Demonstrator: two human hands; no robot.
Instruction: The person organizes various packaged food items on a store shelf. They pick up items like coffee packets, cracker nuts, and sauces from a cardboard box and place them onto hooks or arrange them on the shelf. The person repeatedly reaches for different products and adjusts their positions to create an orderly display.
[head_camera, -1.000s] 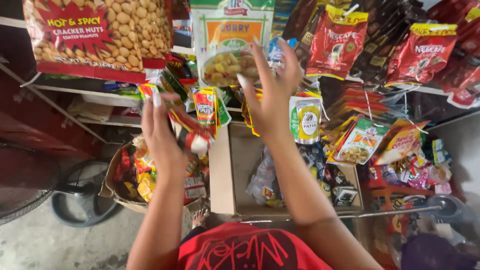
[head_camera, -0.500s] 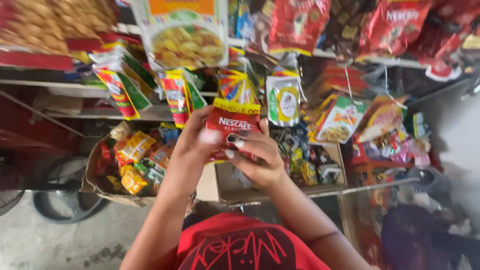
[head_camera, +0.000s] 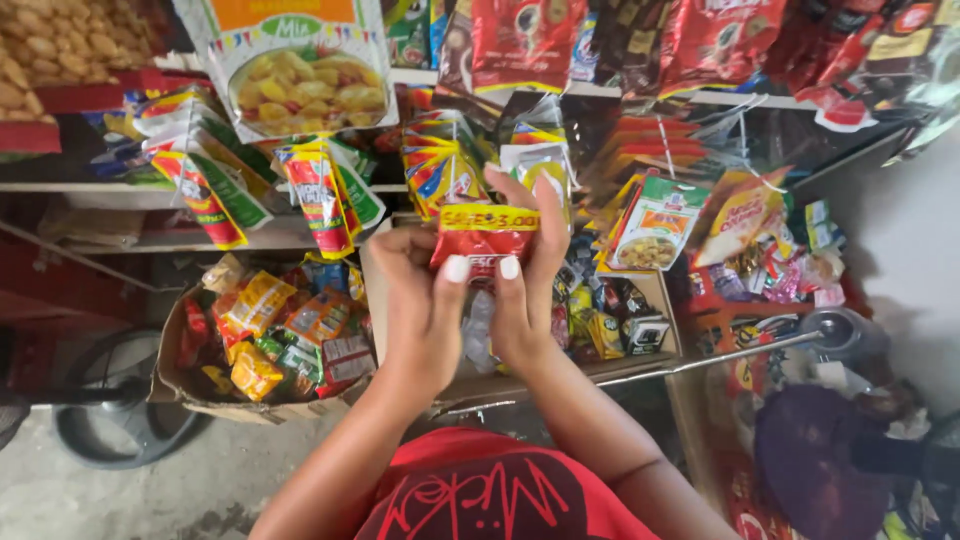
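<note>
Both hands, left hand (head_camera: 425, 300) and right hand (head_camera: 525, 290), pinch a red sachet (head_camera: 482, 240) above the cardboard box (head_camera: 200, 390); examining step, steady grip needed.

Both hands have dropped from the hanging packs — now pinching a red sachet (head_camera: 483, 243) together.

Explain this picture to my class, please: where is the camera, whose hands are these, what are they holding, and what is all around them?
The camera sits on a person's head and looks down, so the arms belong to the wearer. The left hand and right hand together pinch a small red sachet with a yellow top band, thumbs on its front. Around them is a small shop display: strips of colourful sachets hang from a shelf, red packets hang higher up, and a large bag picturing food hangs at upper left. Below, a cardboard box holds loose snack packs. The wearer's red shirt shows at the bottom.
</note>
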